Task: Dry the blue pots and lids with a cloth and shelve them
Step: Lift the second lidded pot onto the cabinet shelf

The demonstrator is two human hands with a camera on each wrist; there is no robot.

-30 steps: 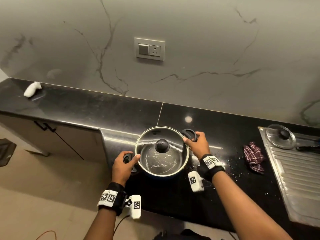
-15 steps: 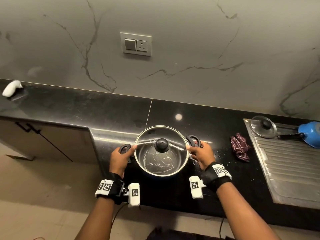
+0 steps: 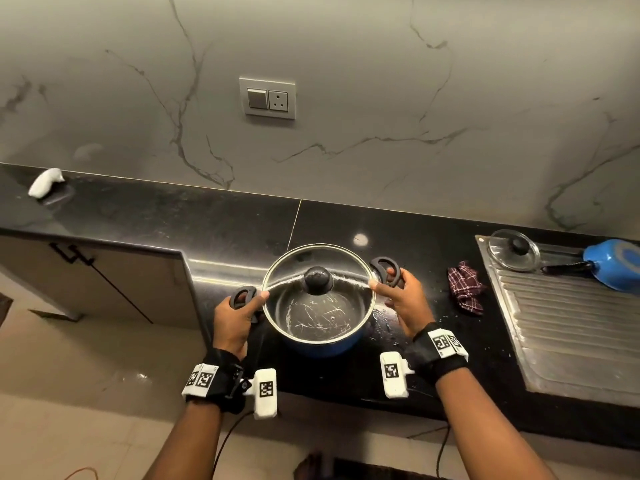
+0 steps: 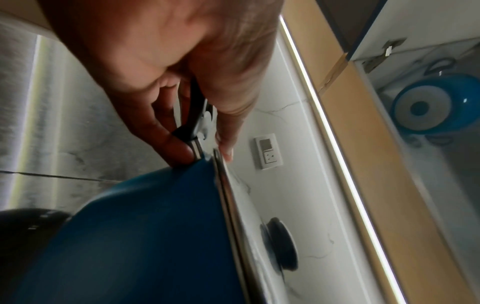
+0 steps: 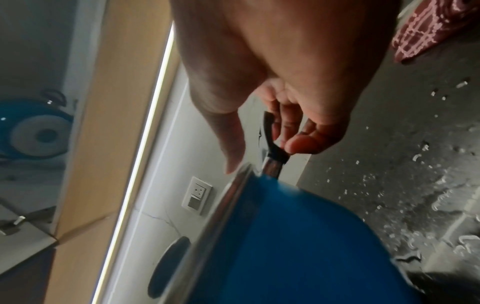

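I hold a blue pot (image 3: 322,344) with a glass lid (image 3: 317,292) above the black counter. My left hand (image 3: 239,306) grips its left black handle (image 3: 242,296), thumb pressing the lid rim. My right hand (image 3: 398,289) grips the right handle (image 3: 386,270), thumb on the rim too. The wrist views show the blue wall (image 4: 145,236) (image 5: 298,246) and curled fingers (image 4: 179,148) (image 5: 298,146). A checked cloth (image 3: 464,287) lies on the counter to the right. Another blue pot (image 4: 423,105) (image 5: 33,133) sits upside down on a shelf overhead.
A steel drainboard (image 3: 571,334) at the right carries a small glass lid (image 3: 514,249) and a blue saucepan (image 3: 614,263). Water drops (image 5: 415,185) lie on the counter (image 3: 156,220). A wall socket (image 3: 267,98) is behind. A white object (image 3: 45,181) lies far left.
The pot stays gripped by both handles and has risen slightly. My view swung right and then back a little, bringing the blue saucepan on the drainboard into sight.
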